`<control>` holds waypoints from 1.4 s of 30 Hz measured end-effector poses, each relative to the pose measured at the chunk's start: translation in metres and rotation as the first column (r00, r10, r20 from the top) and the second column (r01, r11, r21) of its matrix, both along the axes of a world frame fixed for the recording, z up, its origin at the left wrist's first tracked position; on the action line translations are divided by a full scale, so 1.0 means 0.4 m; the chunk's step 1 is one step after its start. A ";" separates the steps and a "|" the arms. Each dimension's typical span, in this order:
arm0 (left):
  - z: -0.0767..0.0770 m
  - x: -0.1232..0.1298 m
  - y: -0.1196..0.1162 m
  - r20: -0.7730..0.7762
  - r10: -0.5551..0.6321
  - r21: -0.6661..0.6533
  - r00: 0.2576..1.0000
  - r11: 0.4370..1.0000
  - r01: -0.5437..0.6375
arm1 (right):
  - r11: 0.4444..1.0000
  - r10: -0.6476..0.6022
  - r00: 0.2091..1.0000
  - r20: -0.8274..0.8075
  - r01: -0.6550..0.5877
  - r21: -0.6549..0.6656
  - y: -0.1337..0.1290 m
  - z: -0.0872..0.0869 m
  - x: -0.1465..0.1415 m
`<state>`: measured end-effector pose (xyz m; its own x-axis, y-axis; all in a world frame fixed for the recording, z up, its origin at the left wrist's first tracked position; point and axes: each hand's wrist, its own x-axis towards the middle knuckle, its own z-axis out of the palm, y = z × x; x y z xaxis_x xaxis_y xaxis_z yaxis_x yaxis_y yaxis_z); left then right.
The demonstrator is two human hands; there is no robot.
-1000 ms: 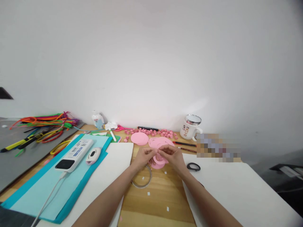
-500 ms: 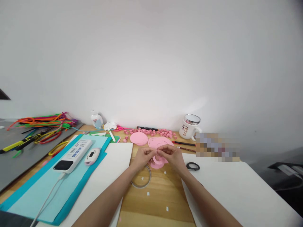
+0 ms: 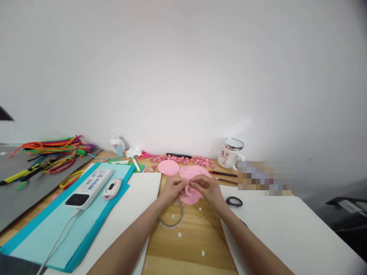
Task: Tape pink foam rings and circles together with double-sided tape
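My left hand point(image 3: 174, 188) and my right hand point(image 3: 207, 187) meet fingertip to fingertip above the wooden table point(image 3: 189, 229). Both pinch a curled pink paper strip point(image 3: 188, 191) that hangs between them. Right behind and below lie overlapping pink paper circles point(image 3: 197, 172), partly covered by my fingers. Another pink disc point(image 3: 168, 167) rests to their left. A roll of tape point(image 3: 181, 217) lies under my left wrist, and several small white bits are scattered on the wood.
Pink paper pieces point(image 3: 200, 161) line the wall beside a black marker point(image 3: 178, 155). A mug point(image 3: 229, 153), pencils point(image 3: 223, 173) and scissors handle point(image 3: 234, 201) are right; a power bank point(image 3: 88, 189) on blue paper point(image 3: 54, 233), bottle point(image 3: 117, 145) and pipe cleaners point(image 3: 57, 147) left.
My right fingers have shifted very slightly at the pink strip. My left hand and the things on the table look almost the same.
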<state>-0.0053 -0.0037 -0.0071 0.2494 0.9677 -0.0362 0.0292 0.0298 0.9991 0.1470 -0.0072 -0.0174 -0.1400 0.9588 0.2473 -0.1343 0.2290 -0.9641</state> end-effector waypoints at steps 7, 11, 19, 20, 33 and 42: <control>0.002 0.001 -0.002 0.015 -0.005 0.015 1.000 1.000 0.005 | 1.000 -0.012 0.999 0.042 0.012 -0.021 -0.005 -0.006 -0.002; 0.008 0.004 -0.006 0.029 0.010 0.031 1.000 0.999 -0.011 | 0.999 -0.055 0.993 0.109 0.054 0.006 -0.005 0.000 -0.002; 0.001 0.006 -0.009 0.156 0.009 -0.063 0.988 0.998 0.001 | 0.999 -0.039 0.998 0.045 0.039 0.003 0.005 -0.015 0.001; -0.002 0.006 -0.008 0.180 0.003 -0.072 0.984 0.997 0.010 | 0.999 -0.035 0.998 0.046 0.035 -0.001 0.006 -0.017 0.002; -0.008 0.012 -0.002 0.293 0.035 -0.149 0.956 0.989 0.009 | 1.000 -0.002 0.998 0.063 0.002 0.001 0.001 -0.018 -0.006; -0.016 0.007 0.004 0.288 0.025 -0.143 0.957 0.990 0.018 | 0.956 -0.141 0.957 0.252 0.066 0.286 -0.007 -0.004 -0.002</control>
